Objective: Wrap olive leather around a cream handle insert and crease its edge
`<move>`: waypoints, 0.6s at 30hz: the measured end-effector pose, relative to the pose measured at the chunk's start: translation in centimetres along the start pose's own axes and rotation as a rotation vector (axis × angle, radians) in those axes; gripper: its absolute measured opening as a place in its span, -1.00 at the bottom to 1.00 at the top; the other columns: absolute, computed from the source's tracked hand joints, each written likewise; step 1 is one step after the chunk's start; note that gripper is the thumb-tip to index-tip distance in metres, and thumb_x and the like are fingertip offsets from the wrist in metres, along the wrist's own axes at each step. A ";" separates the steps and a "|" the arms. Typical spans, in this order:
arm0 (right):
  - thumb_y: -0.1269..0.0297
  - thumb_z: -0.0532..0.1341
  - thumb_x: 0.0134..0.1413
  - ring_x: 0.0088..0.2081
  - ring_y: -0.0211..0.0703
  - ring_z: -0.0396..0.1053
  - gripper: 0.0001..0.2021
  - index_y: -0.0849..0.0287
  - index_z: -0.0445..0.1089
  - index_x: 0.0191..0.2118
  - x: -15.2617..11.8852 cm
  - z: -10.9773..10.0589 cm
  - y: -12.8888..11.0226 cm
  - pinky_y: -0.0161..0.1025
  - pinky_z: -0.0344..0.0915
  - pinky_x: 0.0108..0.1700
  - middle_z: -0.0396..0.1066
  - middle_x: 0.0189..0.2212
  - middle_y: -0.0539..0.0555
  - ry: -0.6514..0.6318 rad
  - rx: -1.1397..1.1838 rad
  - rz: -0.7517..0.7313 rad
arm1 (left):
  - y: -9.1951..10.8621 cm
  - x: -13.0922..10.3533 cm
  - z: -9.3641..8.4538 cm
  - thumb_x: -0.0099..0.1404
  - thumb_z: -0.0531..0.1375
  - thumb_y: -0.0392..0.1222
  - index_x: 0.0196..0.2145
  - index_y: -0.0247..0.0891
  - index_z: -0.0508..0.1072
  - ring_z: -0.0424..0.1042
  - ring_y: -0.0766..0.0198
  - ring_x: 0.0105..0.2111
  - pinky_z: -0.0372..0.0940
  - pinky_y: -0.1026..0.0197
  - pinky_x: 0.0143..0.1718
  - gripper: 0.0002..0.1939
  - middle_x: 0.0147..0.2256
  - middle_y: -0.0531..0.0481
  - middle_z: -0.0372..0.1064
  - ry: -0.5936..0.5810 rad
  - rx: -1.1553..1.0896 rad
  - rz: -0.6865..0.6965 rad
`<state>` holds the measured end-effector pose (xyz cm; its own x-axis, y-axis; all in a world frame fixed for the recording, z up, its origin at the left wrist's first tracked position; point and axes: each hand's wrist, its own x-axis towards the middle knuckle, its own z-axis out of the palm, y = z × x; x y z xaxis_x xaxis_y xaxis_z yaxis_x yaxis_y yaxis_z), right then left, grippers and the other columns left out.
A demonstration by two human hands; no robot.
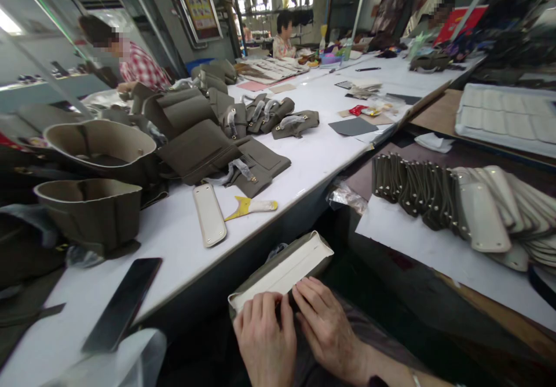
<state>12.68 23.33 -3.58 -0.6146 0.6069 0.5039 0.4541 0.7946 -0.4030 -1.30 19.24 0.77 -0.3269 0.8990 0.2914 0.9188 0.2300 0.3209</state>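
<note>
A dark olive-grey bag body (pixel 282 271) lies low in front of me, between the table edge and my lap, its long pale face turned up. My left hand (pixel 266 332) closes on the near edge at its left end, fingers bent over the rim. Next to it, my right hand (pixel 324 317) grips the same edge near the middle, fingertips pressed on the pale surface. Both thumbs and the bag's underside are mostly hidden. On the table beyond lie a pale base panel (pixel 209 216) with metal studs and a yellow-and-white tool (pixel 249 206).
Several grey bags (pixel 195 149) crowd the white table (pixel 313 161). Two open bag bodies (pixel 89 207) stand at left, near a phone (pixel 124 303). Stacked studded panels (pixel 482 207) fill the right side table. A person in a checked shirt (pixel 141 65) works at left; others sit farther back.
</note>
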 end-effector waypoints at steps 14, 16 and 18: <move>0.54 0.09 0.20 0.21 0.13 0.18 -0.50 0.40 0.18 0.27 0.6 1.2 -2.7 0.13 0.32 0.21 0.32 0.12 0.31 -0.085 0.006 -0.103 | -6.0 -6.8 5.6 0.39 -0.03 0.07 -0.20 -0.15 0.35 0.43 0.07 -0.05 0.36 -0.07 0.01 -0.70 -0.11 -0.15 0.39 0.405 -1.031 -0.995; 0.53 0.09 0.21 0.21 0.14 0.18 -0.50 0.38 0.18 0.27 0.6 1.3 -2.7 0.14 0.34 0.18 0.31 0.13 0.31 -0.083 0.006 -0.109 | -5.9 -6.8 8.0 0.39 -0.11 0.10 -0.35 -0.17 0.37 0.51 0.04 -0.25 0.46 -0.07 -0.22 -0.60 -0.31 -0.15 0.43 0.293 -1.175 -1.077; 0.52 0.09 0.22 0.21 0.16 0.17 -0.50 0.36 0.18 0.27 0.5 1.5 -2.7 0.16 0.35 0.16 0.31 0.13 0.31 -0.072 0.006 -0.105 | -5.2 -6.3 10.1 0.36 -0.08 0.11 -0.42 -0.18 0.40 0.53 0.03 -0.34 0.49 -0.06 -0.30 -0.58 -0.41 -0.14 0.43 0.215 -1.267 -1.041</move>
<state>10.18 21.52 -3.36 -0.7034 0.5170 0.4879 0.3807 0.8536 -0.3556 -1.80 16.19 -11.81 -0.7693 0.4738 -0.4286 -0.4177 0.1346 0.8986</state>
